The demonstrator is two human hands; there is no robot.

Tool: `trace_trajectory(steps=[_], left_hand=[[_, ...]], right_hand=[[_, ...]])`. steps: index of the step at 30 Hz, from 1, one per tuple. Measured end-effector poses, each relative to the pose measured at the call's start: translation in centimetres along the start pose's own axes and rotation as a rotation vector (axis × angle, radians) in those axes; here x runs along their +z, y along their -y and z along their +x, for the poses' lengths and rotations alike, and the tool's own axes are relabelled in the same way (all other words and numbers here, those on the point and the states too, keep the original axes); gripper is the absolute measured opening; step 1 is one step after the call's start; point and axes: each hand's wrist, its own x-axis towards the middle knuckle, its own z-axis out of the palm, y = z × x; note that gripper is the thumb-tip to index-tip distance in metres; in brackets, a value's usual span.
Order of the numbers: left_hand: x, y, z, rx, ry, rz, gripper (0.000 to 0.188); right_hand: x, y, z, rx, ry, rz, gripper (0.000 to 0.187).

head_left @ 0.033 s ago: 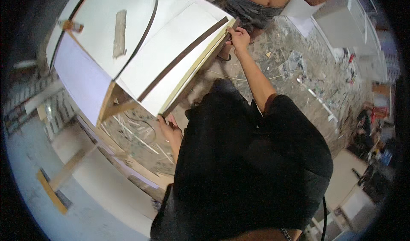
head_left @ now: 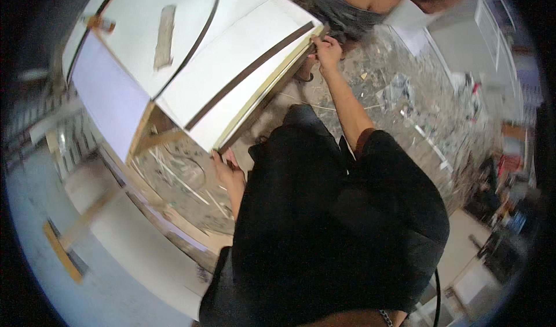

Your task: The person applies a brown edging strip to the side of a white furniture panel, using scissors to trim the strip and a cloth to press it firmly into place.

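A white panel (head_left: 197, 89) lies in front of me, a pale yellow band (head_left: 263, 86) running along its near right edge. Against that edge is a long dark brown strip (head_left: 264, 107). My left hand (head_left: 230, 169) pinches its near end at the panel's lower corner. At the far corner, the fingers of my right hand (head_left: 329, 53) are closed around the other end. A second dark brown strip (head_left: 249, 75) lies flat on the panel, parallel to the edge. How firmly the held strip sits against the edge I cannot tell.
A thin black strip (head_left: 194, 52) and a rough wood piece (head_left: 164, 37) lie on white boards. An orange-brown object (head_left: 99, 24) sits at their left. Beyond my right hand stands another person (head_left: 350, 8). Scraps litter the floor (head_left: 376, 118); a white cabinet (head_left: 480, 37) stands far right.
The whole view has shifted slightly, with some blur. Both hands keep their places at the two ends of the panel edge. The other person's arm has moved a little.
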Motion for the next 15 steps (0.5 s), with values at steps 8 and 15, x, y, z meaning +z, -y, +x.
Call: trace_trajectory(steps=[8,15], left_hand=[[0.7,1.4,-0.9,0.251,-0.183,-0.186,0.049],[3.6,1.8,-1.9,0.297,-0.317,-0.214,0.05]], right_hand=[[-0.1,0.1,-0.3,0.145,0.149,-0.082,0.048],[-0.3,-0.8,1.3,0.16,0.234,-0.022,0.021]])
